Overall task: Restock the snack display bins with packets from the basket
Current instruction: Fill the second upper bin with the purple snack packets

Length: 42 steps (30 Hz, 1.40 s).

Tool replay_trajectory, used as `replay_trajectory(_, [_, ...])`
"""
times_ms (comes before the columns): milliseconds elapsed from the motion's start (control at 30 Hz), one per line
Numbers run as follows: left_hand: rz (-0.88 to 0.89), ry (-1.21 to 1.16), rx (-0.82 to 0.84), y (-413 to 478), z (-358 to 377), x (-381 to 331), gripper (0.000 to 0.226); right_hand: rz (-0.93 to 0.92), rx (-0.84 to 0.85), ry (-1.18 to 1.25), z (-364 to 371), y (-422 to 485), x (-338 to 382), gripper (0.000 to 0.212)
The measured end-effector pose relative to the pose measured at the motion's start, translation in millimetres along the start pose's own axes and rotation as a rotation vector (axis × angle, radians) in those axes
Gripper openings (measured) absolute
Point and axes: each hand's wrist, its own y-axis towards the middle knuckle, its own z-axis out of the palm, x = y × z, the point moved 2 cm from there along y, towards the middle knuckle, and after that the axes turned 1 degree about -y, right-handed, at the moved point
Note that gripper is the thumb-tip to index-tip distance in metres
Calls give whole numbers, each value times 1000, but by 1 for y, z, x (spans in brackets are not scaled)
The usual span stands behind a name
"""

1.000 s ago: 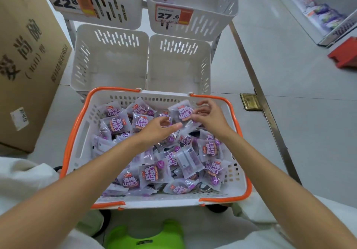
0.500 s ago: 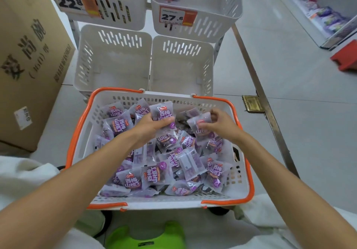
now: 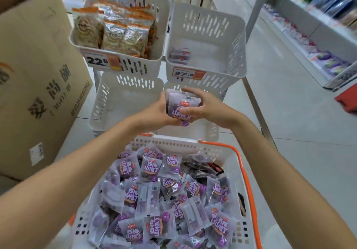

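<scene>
Purple-and-white packets (image 3: 182,104), a small stack, held up between both hands, clear of the basket (image 3: 246,173) and over the near edge of the lower right bin (image 3: 211,131), just below the price tag (image 3: 188,73) on the upper right bin (image 3: 232,42); left hand (image 3: 154,114) cupping the stack from the side, thumb up its left edge, the rest hidden underneath; right hand (image 3: 209,107) wrapped over top and front, fingers (image 3: 191,90) curled round the stack, thumb pressed on the printed face. Deep heap (image 3: 152,192) of the same in the basket below. Likely destination the upper right bin, holding only a few blurred, similar-looking packs (image 3: 179,55) at its back left corner; hard to be certain. Upper left bin (image 3: 154,66) full of orange-topped bags; cardboard box (image 3: 38,78) standing to the left.

For a clean placement: keep even pressure from both sides to stop the slippery film fanning out; raise the stack above the front rim before pushing forward; steer clear of the price tag; lower right down to the bin floor rather than dropping from height; set upright, printed faces forward, snug against the packs at the back; loosen the right hand first while steadying with the left; then back to the basket for another handful.
</scene>
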Motion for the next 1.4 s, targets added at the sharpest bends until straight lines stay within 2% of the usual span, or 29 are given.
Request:
replay_trajectory(67, [105,132,-86,21,-20,-32,86,-60,-3,10,-22,13,29,53])
replay_trajectory(133, [217,238,-167,43,-35,-63,94,-151,-110,-10,-49,27,53,44])
replay_trajectory(200, [269,414,-237,66,-49,-85,121,-232,-256,-6,-79,43,72,43])
replay_trajectory(267, [232,581,-272,86,-62,-94,142,-303,-410,49,-107,62,80,46])
replay_trajectory(333, [184,625,-276,107,-75,-89,144,-340,-553,41,-130,88,83,43])
replay_trajectory(433, [151,686,-243,129,-85,-72,148,-335,-683,-102,-149,135,77,45])
replay_trajectory(500, [130,706,-226,137,-90,-62,150,-302,-663,-194,-150,166,65,49])
replay_trajectory(633, [135,706,-250,144,-96,-46,151,-172,-305,-256,-132,216,31,49])
replay_trajectory(667, [144,706,-254,145,-96,-45,151,-155,-261,-218,-129,224,24,48])
replay_trajectory(800, [140,729,-247,145,-96,-45,148,-142,-258,-173,-122,240,14,46])
replay_trajectory(933, [100,758,-243,143,-95,-49,147,-127,-252,-275,-114,239,21,65])
replay_trajectory(1033, [90,736,-263,138,-92,-54,142,-167,-400,-347,-113,222,32,65])
replay_trajectory(1133, [133,701,-335,120,-89,-58,125,-209,-558,-395,-99,178,38,53])
replay_trajectory(1233, [206,760,-486,88,-82,-52,99,-334,-663,-391,-65,115,34,39])
replay_trajectory(1333, [218,809,-510,51,-67,-25,78,-391,-634,-383,-20,56,10,31])
replay_trajectory(1400, [166,796,-470,24,-56,2,73,-281,-504,-404,10,31,-27,27])
